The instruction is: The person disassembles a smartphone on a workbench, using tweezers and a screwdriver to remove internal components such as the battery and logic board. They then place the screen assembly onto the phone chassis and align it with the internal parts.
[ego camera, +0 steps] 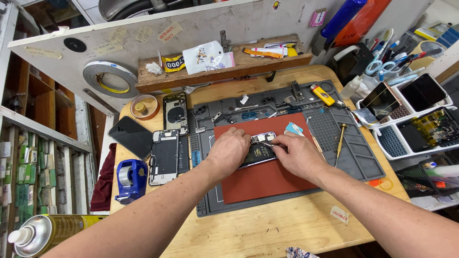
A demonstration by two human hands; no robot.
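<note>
Your left hand (228,152) rests curled over the left end of the opened phone (258,149), fingers pressed together against its edge and steadying it. Your right hand (297,155) pinches a thin metal tool (267,144) (it may be tweezers; the tip is too small to tell) and points it leftward at the upper part of the phone's exposed interior. The phone lies tilted on the red mat (267,179), near that mat's upper edge and between your two hands.

The red mat sits on a larger grey work mat (363,162), whose compartments run along its top and right side. The lower half of the red mat is bare, as is the lower right part of the grey one. A screwdriver (340,138) with a wooden handle lies upright on the grey mat just right of your right hand, apart from it. A yellow lighter (323,94) lies near the grey mat's top edge.

To the left of the grey mat, two more opened phone bodies (165,155) lie side by side with a dark screen panel (133,136), close to the table's left edge. A blue tape dispenser (130,177) stands below them. White trays (406,122) holding phones crowd the right edge of the wooden table (267,229). A spray can (45,231) lies at lower left, off the table.
</note>
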